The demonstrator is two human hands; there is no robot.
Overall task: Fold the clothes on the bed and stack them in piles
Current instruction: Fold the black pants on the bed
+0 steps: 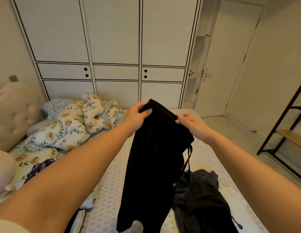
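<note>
Facing white wardrobe [116,47], patterned bed [112,174], crumpled quilt [74,125]

A home bedroom: a bed [112,174], crumpled floral duvet [70,125] and built-in wardrobe [112,47].

Black trousers [151,157] hanging above bed [111,190]

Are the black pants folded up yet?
No. Both hands, left and right, hold the pants up, legs hanging down.
</note>
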